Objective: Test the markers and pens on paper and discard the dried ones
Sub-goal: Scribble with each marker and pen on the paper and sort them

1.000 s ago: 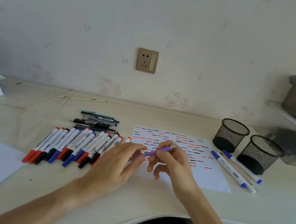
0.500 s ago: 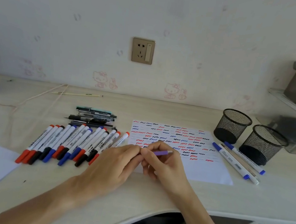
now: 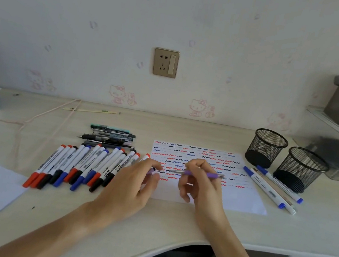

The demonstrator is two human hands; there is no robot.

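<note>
While right hand [image 3: 201, 182] pinches purple pen [image 3: 203, 174], tip bare over paper [image 3: 241, 199], left hand [image 3: 134, 190] pinches purple cap [image 3: 152, 171]; marker row [image 3: 82, 164] beside.

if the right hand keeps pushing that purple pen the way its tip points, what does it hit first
The purple pen in the right hand points left, low over the paper. First in that line seem to be the left hand fingertips, which pinch the small purple cap; depth is uncertain.

Slim purple plastic pen [image 3: 201, 174]; white paper sheet [image 3: 239, 200] rowed with red, blue, black squiggles; white markers [image 3: 86, 167] capped red, black, blue; black wire-mesh cups [image 3: 266, 148]; pale woodgrain bench [image 3: 174, 217].
</note>
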